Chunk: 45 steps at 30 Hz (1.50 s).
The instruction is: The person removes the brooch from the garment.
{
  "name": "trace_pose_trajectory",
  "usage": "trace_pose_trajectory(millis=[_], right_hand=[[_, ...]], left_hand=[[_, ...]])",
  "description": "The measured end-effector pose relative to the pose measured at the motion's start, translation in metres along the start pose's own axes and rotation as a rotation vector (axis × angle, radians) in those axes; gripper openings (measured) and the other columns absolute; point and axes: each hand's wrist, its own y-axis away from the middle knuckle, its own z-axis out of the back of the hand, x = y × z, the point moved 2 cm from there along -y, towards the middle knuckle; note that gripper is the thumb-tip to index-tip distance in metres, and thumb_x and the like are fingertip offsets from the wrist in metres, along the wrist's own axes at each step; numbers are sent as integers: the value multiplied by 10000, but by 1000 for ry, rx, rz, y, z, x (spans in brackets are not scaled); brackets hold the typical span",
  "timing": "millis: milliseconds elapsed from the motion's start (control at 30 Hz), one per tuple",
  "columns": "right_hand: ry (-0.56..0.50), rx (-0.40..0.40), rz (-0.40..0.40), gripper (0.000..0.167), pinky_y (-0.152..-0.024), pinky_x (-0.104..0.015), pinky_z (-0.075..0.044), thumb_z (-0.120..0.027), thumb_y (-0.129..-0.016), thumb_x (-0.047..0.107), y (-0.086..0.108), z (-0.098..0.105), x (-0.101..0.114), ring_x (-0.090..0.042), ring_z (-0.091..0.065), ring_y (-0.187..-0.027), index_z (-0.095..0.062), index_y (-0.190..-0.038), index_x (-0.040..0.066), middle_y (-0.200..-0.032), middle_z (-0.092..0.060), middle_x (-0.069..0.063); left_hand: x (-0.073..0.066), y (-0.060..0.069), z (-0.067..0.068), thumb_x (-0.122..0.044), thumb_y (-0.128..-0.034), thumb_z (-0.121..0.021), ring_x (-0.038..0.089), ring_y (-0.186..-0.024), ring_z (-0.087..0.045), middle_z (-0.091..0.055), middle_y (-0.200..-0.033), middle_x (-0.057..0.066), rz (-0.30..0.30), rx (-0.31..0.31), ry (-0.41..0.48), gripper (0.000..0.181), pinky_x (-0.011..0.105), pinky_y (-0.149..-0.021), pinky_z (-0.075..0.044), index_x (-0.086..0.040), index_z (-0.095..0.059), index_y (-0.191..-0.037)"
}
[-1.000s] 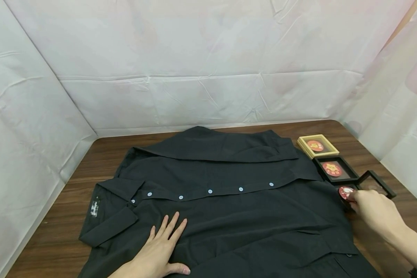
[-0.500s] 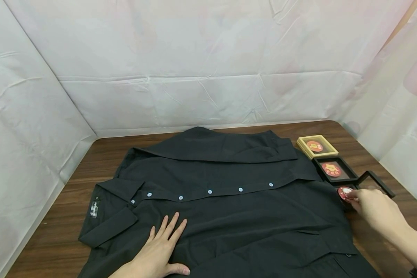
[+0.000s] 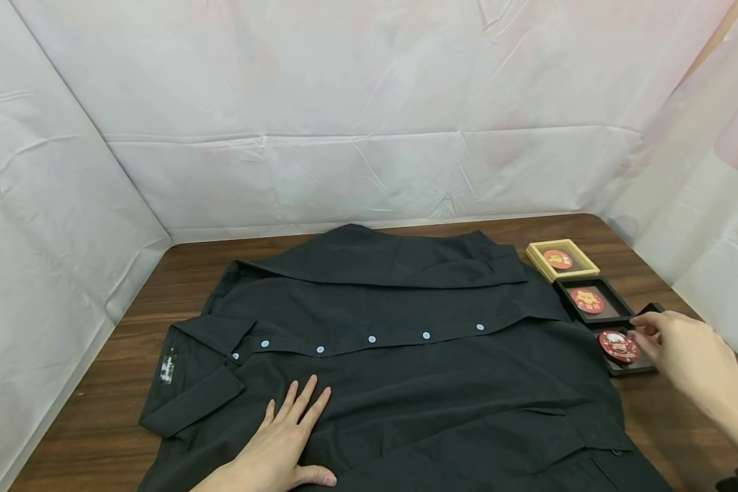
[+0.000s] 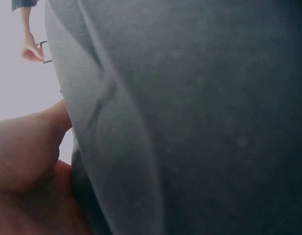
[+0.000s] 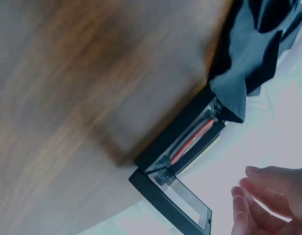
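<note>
A black button-up shirt (image 3: 443, 389) lies spread on the table, collar toward the left. My left hand (image 3: 279, 444) rests on it, palm down with fingers spread. At the right, a round red badge (image 3: 619, 346) sits in an opened black case (image 3: 630, 372). In the right wrist view the badge (image 5: 192, 141) looks tilted, and the case's clear-windowed lid (image 5: 165, 203) stands swung out. My right hand (image 3: 691, 352) hovers beside the badge and lid, fingers loosely bent. The right wrist view shows nothing between these fingers (image 5: 254, 210), apart from the case.
Beyond the open case lies another black case (image 3: 596, 301) with a red badge under its window. A yellow case (image 3: 562, 258) holding an orange badge is behind that. White cloth (image 3: 369, 171) encloses the brown wooden table (image 3: 117, 383).
My right hand has let go of the red badge, leaving it in the black case, and has shifted slightly right and up toward the lid. My left hand has not moved.
</note>
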Motion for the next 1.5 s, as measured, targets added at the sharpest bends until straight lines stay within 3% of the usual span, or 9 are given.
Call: trace_pose_trajectory(millis=[100, 167, 300, 567, 767, 933, 1133, 1300, 1500], right_hand=[[-9, -34, -3, 394, -336, -311, -359, -518, -877, 386, -3, 10, 7, -214, -520, -468, -623, -838, 8, -660, -596, -124], [-28, -28, -19, 217, -361, -369, -387, -630, -812, 175, -5, 28, 24, -279, -531, -496, -600, -835, -39, -661, -583, -160], [-34, -24, -69, 291, -431, -444, -399, -670, -776, 142, -8, 42, 36, -364, -509, -570, -550, -865, -108, -724, -541, -252], [8, -160, -96, 405, -659, -549, -346, -616, -841, 255, -9, -1, -30, -466, -421, -826, -527, -947, -126, -892, -493, -331], [-26, -59, -200, 520, -660, -585, -335, -614, -833, 328, -8, -3, -42, -516, -404, -864, -496, -996, -152, -958, -455, -368], [-37, -24, -206, 534, -602, -555, -338, -575, -841, 409, -7, -23, -70, -493, -447, -812, -522, -982, -103, -901, -507, -341], [-60, 87, -241, 565, -526, -499, -353, -512, -858, 470, -5, -36, -89, -467, -520, -696, -557, -982, -80, -798, -588, -294], [-51, 120, -273, 530, -524, -487, -350, -452, -902, 432, -3, -37, -90, -460, -515, -686, -553, -993, -80, -813, -575, -301], [-36, 126, -299, 365, -480, -433, -338, -463, -929, 241, -2, -40, -92, -370, -503, -592, -541, -964, -114, -786, -551, -307]], left_hand=[[0, 0, 0, -668, -624, -567, 476, -1265, -103, -119, -1443, 196, 0, 3, 0, 1035, 715, -843, -171, -60, -243, -1397], [0, 0, 0, -666, -625, -568, 477, -1265, -102, -117, -1443, 198, 2, 8, 3, 1034, 715, -844, -169, -60, -242, -1397], [0, -1, 0, -665, -624, -568, 476, -1265, -100, -115, -1443, 198, 5, 16, 8, 1035, 715, -846, -166, -62, -240, -1398], [1, -1, -2, -672, -620, -564, 474, -1266, -101, -114, -1444, 194, 3, 18, 5, 1040, 715, -845, -169, -68, -236, -1401], [2, -1, -3, -670, -621, -567, 475, -1265, -101, -111, -1445, 195, -2, 19, 4, 1042, 714, -845, -171, -64, -235, -1400], [2, -1, -3, -664, -624, -573, 482, -1261, -104, -111, -1442, 203, -7, 24, 10, 1041, 714, -844, -173, -56, -236, -1398], [3, -1, -4, -666, -622, -573, 481, -1261, -106, -111, -1442, 204, -7, 28, 15, 1042, 714, -844, -172, -58, -236, -1399], [3, -1, -4, -668, -625, -571, 481, -1260, -110, -112, -1441, 205, -10, 25, 14, 1040, 713, -843, -178, -56, -239, -1397], [3, 0, -4, -672, -626, -567, 483, -1259, -114, -115, -1441, 204, -17, 17, 9, 1040, 711, -842, -184, -49, -246, -1394]])
